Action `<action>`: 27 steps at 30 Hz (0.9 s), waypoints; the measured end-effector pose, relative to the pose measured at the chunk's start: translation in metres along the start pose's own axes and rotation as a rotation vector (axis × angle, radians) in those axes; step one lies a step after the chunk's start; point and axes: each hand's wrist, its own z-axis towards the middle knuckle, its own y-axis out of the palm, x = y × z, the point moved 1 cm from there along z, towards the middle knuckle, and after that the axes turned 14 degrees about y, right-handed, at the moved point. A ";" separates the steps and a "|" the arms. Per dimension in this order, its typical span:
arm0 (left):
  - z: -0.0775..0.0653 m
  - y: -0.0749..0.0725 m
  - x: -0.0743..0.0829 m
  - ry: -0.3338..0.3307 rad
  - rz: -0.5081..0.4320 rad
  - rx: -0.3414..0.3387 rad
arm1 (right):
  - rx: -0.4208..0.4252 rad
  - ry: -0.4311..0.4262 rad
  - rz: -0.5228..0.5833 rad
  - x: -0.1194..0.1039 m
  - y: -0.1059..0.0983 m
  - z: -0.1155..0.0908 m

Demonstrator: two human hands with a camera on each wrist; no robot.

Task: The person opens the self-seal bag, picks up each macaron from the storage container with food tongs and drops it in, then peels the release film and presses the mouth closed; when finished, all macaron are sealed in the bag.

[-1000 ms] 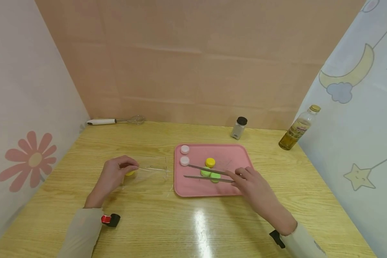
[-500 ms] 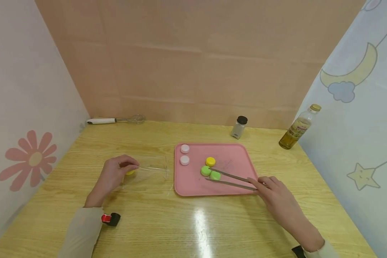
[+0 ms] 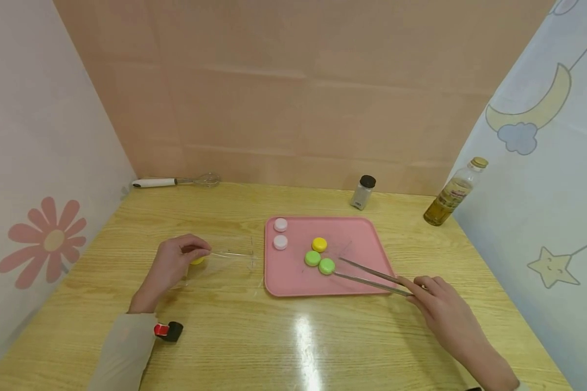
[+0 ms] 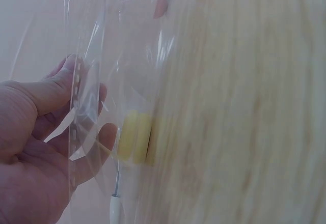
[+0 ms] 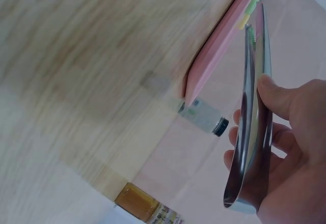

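My left hand (image 3: 178, 263) pinches the edge of a clear plastic bag (image 4: 137, 56) left of the tray. Inside the bag lies a yellow macaron (image 4: 135, 137), partly hidden by the hand in the head view. Metal tongs (image 5: 249, 132) are in my right hand (image 3: 442, 312), thumb on one arm and fingers on the other. Their tips are apart with nothing between them, over the pink tray (image 3: 293, 288) just right of the green macarons. On the tray sit two pink macarons (image 3: 280, 242), a yellow macaron (image 3: 319, 244) and two green macarons (image 3: 326, 266).
A whisk (image 3: 176, 182) with a white handle lies at the back left. Behind the tray stands a small jar (image 3: 362, 194) with a black lid. An oil bottle (image 3: 447, 198) stands at the back right by the patterned side wall.
My right hand has drawn the tongs to the right and toward me, from above the green macarons to beside them. The left hand has stayed in place with the bag.
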 end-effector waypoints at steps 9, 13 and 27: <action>0.000 0.000 0.000 0.004 0.004 0.005 | -0.012 -0.012 0.005 0.004 0.007 -0.002; 0.000 0.001 0.001 0.002 0.001 0.003 | -0.016 -0.022 0.020 0.002 0.011 0.000; -0.001 0.000 0.001 0.003 0.001 0.003 | -0.024 -0.050 0.059 -0.007 0.022 0.012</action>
